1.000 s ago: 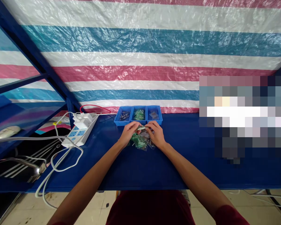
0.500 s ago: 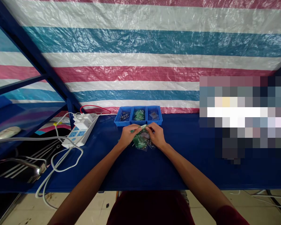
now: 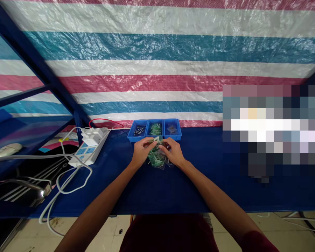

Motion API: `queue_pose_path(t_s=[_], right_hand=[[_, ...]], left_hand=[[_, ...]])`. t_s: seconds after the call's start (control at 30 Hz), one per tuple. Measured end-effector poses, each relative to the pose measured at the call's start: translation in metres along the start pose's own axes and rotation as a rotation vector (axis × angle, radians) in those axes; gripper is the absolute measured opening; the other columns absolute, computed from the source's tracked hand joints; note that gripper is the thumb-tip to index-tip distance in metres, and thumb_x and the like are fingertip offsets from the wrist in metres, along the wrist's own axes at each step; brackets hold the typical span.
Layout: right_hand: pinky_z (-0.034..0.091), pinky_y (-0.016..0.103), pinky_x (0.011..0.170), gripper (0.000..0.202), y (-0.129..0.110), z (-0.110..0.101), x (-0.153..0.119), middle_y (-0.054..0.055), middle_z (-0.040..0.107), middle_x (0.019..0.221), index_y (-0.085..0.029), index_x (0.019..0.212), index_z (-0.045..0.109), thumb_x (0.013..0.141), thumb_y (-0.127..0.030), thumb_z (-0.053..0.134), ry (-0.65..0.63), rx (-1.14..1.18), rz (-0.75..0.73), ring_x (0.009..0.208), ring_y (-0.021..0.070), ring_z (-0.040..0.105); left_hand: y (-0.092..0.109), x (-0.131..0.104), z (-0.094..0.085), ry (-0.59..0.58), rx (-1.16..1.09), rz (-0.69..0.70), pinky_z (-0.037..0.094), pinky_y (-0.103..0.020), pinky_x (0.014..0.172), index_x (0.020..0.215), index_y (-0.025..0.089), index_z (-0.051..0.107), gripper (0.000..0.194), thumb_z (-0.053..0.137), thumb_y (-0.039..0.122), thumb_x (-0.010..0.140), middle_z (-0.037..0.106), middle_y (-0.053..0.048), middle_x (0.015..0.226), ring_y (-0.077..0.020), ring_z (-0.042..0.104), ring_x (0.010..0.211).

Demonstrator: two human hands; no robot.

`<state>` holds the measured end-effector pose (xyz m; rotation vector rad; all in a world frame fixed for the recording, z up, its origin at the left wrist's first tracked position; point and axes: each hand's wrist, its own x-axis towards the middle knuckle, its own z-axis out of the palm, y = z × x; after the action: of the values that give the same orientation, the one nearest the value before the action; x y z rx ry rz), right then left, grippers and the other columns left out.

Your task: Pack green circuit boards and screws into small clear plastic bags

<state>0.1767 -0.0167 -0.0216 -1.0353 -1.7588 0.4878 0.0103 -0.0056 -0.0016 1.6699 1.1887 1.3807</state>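
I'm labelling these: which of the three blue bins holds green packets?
The middle bin, with green packets inside; the left bin holds thin loose pieces, the right bin translucent packets.

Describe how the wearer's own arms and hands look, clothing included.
The left hand and right hand are ungloved, and no watch or bracelet shows at either wrist. Both forearms are bare. A plain dark red sleeve shows on the right arm, matching the dark red top; the left sleeve cannot be made out.
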Motion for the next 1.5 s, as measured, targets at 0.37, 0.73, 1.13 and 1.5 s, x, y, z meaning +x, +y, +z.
queue_pose_path(t_s=[0.37, 0.73, 1.13, 1.5], right_hand=[[0.036, 0.023, 0.054, 0.031, -0.002, 0.001, 0.001, -0.002, 0.051, 0.06, -0.019, 0.067, 0.054, 0.087, -0.042, 0.051, -0.059, 0.062, 0.043, 0.055, 0.0116, 0.046], [0.039, 0.025, 0.056, 0.035, 0.004, 0.0, 0.001, 0.0, 0.052, 0.058, -0.017, 0.069, 0.06, 0.091, -0.038, 0.043, 0.026, 0.016, 0.059, 0.053, 0.0126, 0.048], [0.049, 0.026, 0.067, 0.023, 0.005, 0.0, 0.0, 0.007, 0.057, 0.099, -0.022, 0.104, 0.066, 0.089, -0.027, 0.048, 0.102, -0.021, -0.061, 0.074, 0.014, 0.056], [0.045, 0.025, 0.063, 0.031, 0.001, 0.0, 0.0, 0.0, 0.056, 0.065, -0.019, 0.096, 0.066, 0.095, -0.033, 0.039, 0.052, 0.079, 0.034, 0.059, 0.0126, 0.053]], left_hand=[[0.0, 0.002, 0.0, -0.036, -0.076, -0.05, 0.049, -0.024, 0.061, 0.092, 0.015, 0.064, 0.033, 0.071, 0.039, 0.07, 0.066, -0.001, 0.07, -0.0139, 0.06, 0.063], [-0.002, 0.005, 0.001, -0.191, -0.166, -0.141, 0.049, -0.027, 0.063, 0.074, 0.014, 0.059, 0.028, 0.072, 0.038, 0.068, 0.06, 0.0, 0.064, -0.0143, 0.06, 0.059], [0.001, 0.003, 0.004, -0.285, -0.451, -0.218, 0.045, -0.024, 0.054, 0.101, 0.02, 0.052, 0.036, 0.066, 0.042, 0.077, 0.054, 0.004, 0.061, -0.0106, 0.054, 0.051], [-0.008, 0.008, -0.003, -0.1, -0.058, 0.005, 0.044, -0.024, 0.062, 0.074, 0.016, 0.058, 0.027, 0.063, 0.042, 0.079, 0.054, 0.001, 0.066, -0.0117, 0.052, 0.062]])
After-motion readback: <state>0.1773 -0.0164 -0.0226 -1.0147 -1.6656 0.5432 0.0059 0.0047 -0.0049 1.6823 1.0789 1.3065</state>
